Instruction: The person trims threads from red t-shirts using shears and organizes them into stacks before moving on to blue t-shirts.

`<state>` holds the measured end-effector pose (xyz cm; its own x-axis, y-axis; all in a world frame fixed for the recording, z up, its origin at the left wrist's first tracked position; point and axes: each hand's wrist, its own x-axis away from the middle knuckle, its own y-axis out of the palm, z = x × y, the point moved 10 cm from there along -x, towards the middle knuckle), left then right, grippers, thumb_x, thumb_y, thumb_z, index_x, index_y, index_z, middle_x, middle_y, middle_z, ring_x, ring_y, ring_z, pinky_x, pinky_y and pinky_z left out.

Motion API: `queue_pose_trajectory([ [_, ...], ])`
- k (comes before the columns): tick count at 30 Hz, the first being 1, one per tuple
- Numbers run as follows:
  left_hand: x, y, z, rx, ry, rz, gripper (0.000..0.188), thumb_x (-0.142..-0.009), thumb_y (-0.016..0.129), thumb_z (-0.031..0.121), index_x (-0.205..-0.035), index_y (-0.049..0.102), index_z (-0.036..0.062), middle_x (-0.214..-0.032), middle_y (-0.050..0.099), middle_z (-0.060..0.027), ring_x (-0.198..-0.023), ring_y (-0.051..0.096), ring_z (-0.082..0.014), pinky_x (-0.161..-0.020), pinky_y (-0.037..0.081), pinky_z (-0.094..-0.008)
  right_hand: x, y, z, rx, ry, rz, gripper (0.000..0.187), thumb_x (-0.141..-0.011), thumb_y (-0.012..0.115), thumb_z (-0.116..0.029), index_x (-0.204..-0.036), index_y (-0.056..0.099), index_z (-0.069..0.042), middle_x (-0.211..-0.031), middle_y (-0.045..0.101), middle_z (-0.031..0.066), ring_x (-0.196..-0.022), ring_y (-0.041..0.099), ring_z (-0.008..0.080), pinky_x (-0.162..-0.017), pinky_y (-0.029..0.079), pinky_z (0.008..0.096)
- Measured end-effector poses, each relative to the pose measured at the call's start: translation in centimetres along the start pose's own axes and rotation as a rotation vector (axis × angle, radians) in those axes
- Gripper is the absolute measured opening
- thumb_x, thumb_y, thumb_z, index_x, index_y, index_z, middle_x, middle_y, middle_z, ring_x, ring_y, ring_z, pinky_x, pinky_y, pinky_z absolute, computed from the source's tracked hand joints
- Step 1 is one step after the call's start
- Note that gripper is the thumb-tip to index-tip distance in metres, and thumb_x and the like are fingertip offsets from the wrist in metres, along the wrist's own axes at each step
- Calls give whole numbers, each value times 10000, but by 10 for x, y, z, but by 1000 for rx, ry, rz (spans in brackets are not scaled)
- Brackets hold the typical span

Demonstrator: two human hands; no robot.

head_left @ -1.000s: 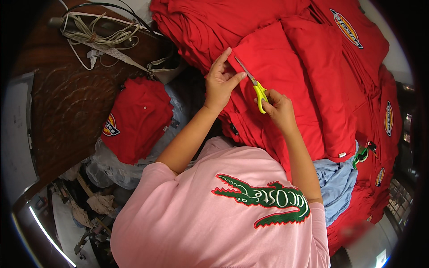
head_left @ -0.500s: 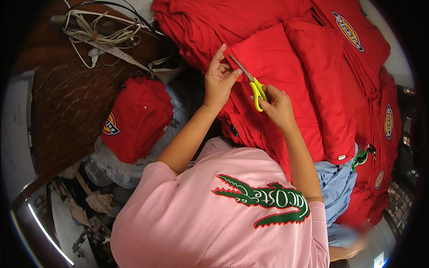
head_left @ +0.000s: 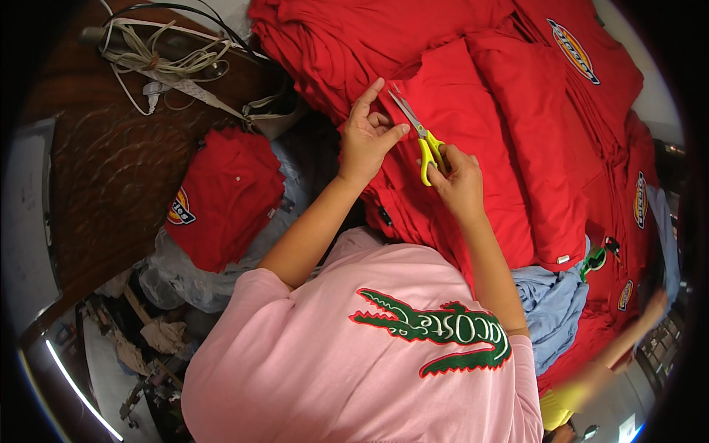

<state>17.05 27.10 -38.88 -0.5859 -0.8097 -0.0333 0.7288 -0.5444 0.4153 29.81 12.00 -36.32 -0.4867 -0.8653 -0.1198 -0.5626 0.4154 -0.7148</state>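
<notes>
My right hand (head_left: pixel 459 181) grips a pair of scissors (head_left: pixel 430 155) by their yellow-green handles. The blades are slightly apart and point up and left, over the edge of a red garment (head_left: pixel 473 140). Beside the blades, my left hand (head_left: pixel 367 144) holds that garment's edge in its curled fingers. Its index finger stretches upward along the cloth and its thumb reaches toward the scissors. What the curled fingers press on is partly hidden. The garment lies on a large pile of red clothes (head_left: pixel 354 37).
A stack of red garments (head_left: pixel 229 199) rests on clear plastic at the left. Coiled cables (head_left: pixel 162 55) lie on dark carved wood. Blue cloth (head_left: pixel 550 310) sits at my right. Another person's arm (head_left: pixel 620 347) reaches up at the far right, near raised blue fabric (head_left: pixel 667 244).
The scissor blades have opened a little and shifted slightly right. My left hand has moved slightly right and down. The other person's arm has swung up with blue fabric.
</notes>
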Motion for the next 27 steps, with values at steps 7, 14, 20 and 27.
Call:
queue_pose_trajectory([
  [7,-4,-7,-3,-16,36,120,618,-917,713,-125,-1495,538,8,-1415,617,-66,-1003,645,-74,-963,535,-237,-5,-3,8,-8,53,-68,303,-796,808,-277,-907,662,-37,-689,600,109,-647,566,302,-728,438,419],
  [14,-12,-6,0,118,9,180,556,-935,711,-99,-1466,593,11,-1140,670,-6,-989,608,-66,-944,517,-221,-4,-4,6,28,11,-52,305,-809,803,-296,-912,674,-40,-690,602,106,-649,565,301,-735,435,416],
  [20,-11,0,5,15,52,126,625,-908,736,-104,-1496,574,32,-1151,643,7,-969,581,-61,-919,519,-211,-8,-7,3,26,5,-29,310,-812,812,-297,-916,676,-39,-701,613,112,-653,569,301,-732,433,416],
  [27,-13,-1,2,4,65,95,688,-893,734,-116,-1530,521,33,-1248,658,-46,-1009,597,-79,-936,530,-223,-6,-3,12,-64,71,-89,293,-820,819,-272,-945,695,-39,-705,633,114,-638,553,296,-752,421,398],
])
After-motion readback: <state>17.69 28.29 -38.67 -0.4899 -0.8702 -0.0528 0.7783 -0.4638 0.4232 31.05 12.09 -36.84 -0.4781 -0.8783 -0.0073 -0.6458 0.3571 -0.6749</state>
